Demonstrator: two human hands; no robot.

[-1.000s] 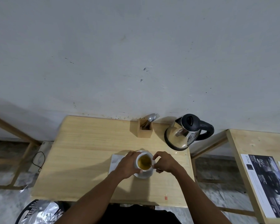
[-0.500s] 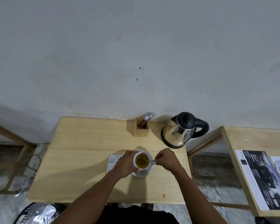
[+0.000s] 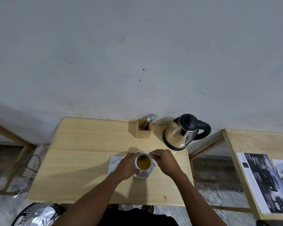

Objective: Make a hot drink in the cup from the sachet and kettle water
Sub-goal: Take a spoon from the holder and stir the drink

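Note:
A white cup (image 3: 143,162) full of yellow-brown liquid stands on a white saucer (image 3: 145,174) near the front of the wooden table (image 3: 88,157). My left hand (image 3: 127,165) wraps the cup's left side. My right hand (image 3: 166,161) pinches a thin metal spoon (image 3: 151,155) whose tip dips into the drink at the far rim. A steel kettle (image 3: 180,134) with a black lid and handle stands at the table's back right. No sachet is visible.
A wooden holder (image 3: 143,130) with cutlery stands by the wall, left of the kettle. A white napkin (image 3: 113,163) lies under my left hand. A second table (image 3: 245,141) with printed sheets is to the right. A basket with a foil bag (image 3: 36,214) sits on the floor.
The spoon's tip has swung from the cup's near right side round to its far rim. My left hand has stayed on the cup. The camera has shifted a little.

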